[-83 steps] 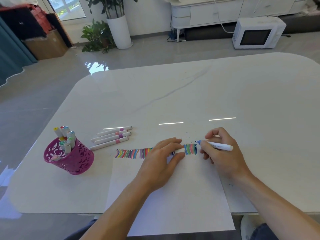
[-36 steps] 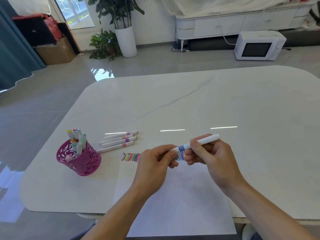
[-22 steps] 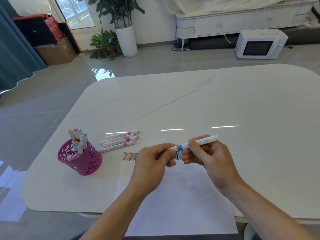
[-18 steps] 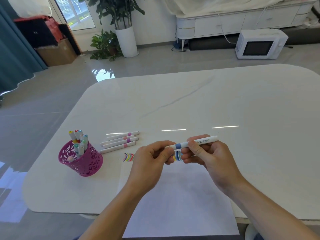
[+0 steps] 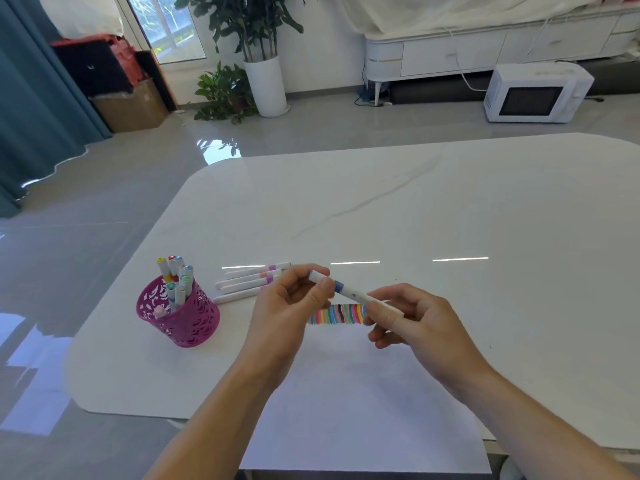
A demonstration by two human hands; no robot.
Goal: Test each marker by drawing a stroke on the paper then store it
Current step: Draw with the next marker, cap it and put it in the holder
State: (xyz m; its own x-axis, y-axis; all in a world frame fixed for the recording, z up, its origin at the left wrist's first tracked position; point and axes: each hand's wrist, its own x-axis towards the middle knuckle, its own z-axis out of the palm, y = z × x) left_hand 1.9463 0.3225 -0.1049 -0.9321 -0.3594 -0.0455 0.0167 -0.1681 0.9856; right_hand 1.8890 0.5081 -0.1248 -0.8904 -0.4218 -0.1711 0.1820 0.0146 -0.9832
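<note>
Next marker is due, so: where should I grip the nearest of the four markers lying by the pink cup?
Pinch the nearest marker on its white barrel, coming from above and the near side: it lies flat, its neighbour crowds the far side, and the left hand hides its right end.

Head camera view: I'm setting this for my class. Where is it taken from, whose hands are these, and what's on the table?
No machine here: a person wears a camera on the head, looking down at their own hands. The left hand and right hand each grip one end of a white marker with a blue band, above paper bearing a row of coloured strokes. On the white table a pink cup holds markers; four loose markers lie beside it.
</note>
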